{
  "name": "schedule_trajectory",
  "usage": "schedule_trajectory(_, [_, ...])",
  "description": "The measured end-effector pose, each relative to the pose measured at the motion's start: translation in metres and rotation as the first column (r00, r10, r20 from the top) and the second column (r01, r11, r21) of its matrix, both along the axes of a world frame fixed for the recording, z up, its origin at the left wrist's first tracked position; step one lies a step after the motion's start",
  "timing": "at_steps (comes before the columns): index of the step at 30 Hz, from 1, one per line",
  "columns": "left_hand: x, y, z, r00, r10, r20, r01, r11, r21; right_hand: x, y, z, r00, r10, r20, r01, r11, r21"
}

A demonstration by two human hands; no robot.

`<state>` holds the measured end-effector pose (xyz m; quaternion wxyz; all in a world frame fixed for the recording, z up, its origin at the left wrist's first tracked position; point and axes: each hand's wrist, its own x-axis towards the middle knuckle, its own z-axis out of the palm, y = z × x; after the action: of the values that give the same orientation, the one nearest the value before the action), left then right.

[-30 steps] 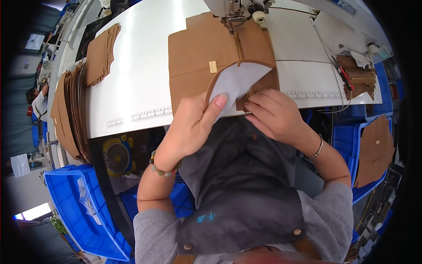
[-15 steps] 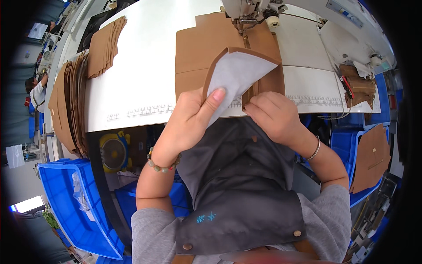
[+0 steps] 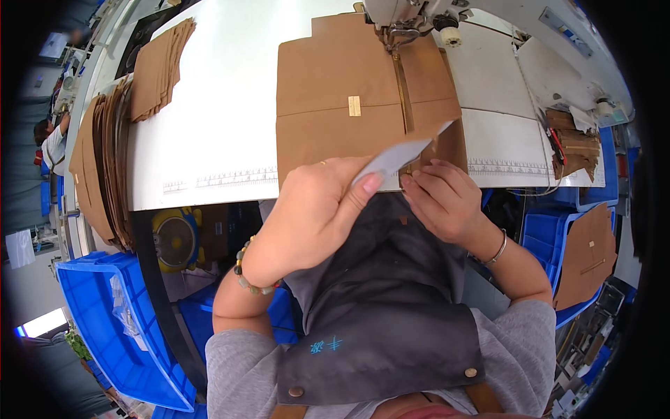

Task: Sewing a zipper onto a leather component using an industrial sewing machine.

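Note:
My left hand is closed on a flap with a brown edge and white underside, thumb on the white face, held tilted over a large brown panel. The panel lies on the white table and has a zipper strip running toward me and a small pale rectangle. At the table's front edge my right hand has its fingers curled and pinched at the strip's near end, partly under the flap. The sewing machine head stands over the strip's far end.
Stacks of brown pieces lie left and at the far-left edge; more pieces and cords lie right. Blue bins flank me; a brown panel leans in the right one. A co-worker is at far left.
The flap has tipped down toward the table, showing less white and uncovering more of the brown panel. My left hand has moved down and right with it; my right hand has shifted slightly down and right.

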<state>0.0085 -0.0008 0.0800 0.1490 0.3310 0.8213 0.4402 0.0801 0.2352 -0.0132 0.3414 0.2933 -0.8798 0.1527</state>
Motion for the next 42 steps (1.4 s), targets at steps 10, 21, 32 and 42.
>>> schedule_trajectory(10, [0.035,0.031,-0.037,0.865,-0.079,-0.496,-0.021,0.981,-0.194,0.007,0.029,-0.027,0.980,0.117,0.163,-0.085,0.978,-0.192])
schedule_trajectory(21, [0.039,0.039,-0.041,0.863,-0.061,-0.501,-0.056,0.975,-0.215,0.002,0.033,-0.037,0.986,0.137,-0.090,-0.142,0.989,-0.044])
schedule_trajectory(32, [0.036,0.039,-0.031,0.893,-0.063,-0.446,-0.044,0.973,-0.227,0.004,0.035,-0.042,0.984,0.152,-0.095,-0.156,0.987,-0.035])
schedule_trajectory(42, [0.035,0.040,-0.033,0.901,-0.077,-0.428,-0.031,0.970,-0.240,0.007,0.036,-0.045,0.985,0.162,-0.052,-0.164,0.986,-0.040])
